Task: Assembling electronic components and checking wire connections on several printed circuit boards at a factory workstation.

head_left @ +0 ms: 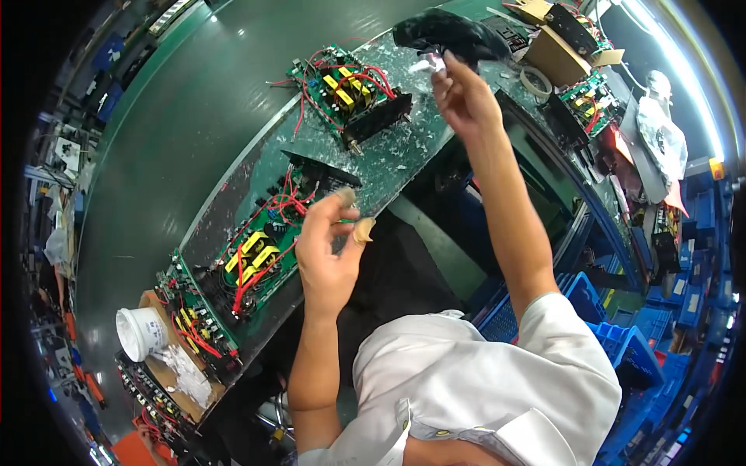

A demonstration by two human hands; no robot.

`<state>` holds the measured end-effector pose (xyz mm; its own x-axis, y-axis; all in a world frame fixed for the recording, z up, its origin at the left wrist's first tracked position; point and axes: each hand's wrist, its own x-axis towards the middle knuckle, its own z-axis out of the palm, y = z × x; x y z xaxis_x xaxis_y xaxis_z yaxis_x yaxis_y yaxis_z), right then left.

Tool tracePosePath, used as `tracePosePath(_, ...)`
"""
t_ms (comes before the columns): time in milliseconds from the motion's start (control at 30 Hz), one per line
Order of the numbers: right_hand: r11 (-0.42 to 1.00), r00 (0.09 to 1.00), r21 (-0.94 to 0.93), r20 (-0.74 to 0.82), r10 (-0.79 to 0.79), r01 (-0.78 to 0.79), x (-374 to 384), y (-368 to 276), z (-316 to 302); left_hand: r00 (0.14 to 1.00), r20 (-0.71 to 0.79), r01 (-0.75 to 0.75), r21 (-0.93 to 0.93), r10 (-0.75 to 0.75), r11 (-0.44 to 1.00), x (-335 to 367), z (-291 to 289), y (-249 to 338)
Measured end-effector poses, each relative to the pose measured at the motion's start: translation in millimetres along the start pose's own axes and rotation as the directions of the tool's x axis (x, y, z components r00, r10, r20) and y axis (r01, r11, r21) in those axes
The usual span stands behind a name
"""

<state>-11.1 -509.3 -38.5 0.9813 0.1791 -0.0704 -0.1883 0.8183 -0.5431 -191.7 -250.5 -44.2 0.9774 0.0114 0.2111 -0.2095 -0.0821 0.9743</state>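
Observation:
My left hand point(328, 260) is raised at the near edge of the bench, thumb and fingers apart, with nothing between them. A tan finger cot point(363, 231) covers its thumb, and another cot caps a fingertip. Beside this hand lies a green circuit board point(252, 260) with yellow-wrapped transformers, red wires and a black end panel point(322, 169). Farther off, my right hand point(470, 101) pinches a small shiny white-and-pink piece point(432, 64), too blurred to name. Just behind it is a black bag-like bundle point(451, 35). A second board assembly point(346, 93) stands to its left.
A white tub point(141, 334) sits by a cardboard box point(167, 369) holding white scraps, with more boards around it. At right are a tape roll point(536, 81), another board point(587, 105) and blue crates point(629, 349). The green bench point(167, 147) curves along the left.

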Motion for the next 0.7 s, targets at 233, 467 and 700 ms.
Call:
tracePosePath(233,0.999,0.987,-0.043,-0.158,0.005,-0.012,-111.6,121.1,77.6,0.987,-0.139,-0.017,-0.599,-0.083,0.801,35.6,28.2,3.5)
tracePosePath(467,0.996,0.996,0.017,-0.021,0.087,-0.086,-111.4,145.3,69.3,0.975,-0.214,-0.057,-0.511,-0.063,0.857,17.5,15.4,2.1)
tracePosePath(700,0.99,0.986,-0.123,-0.158,0.045,-0.065,-116.6,161.9,76.1,0.955,-0.231,0.004,-0.613,-0.184,0.79,7.1,8.8,1.8)
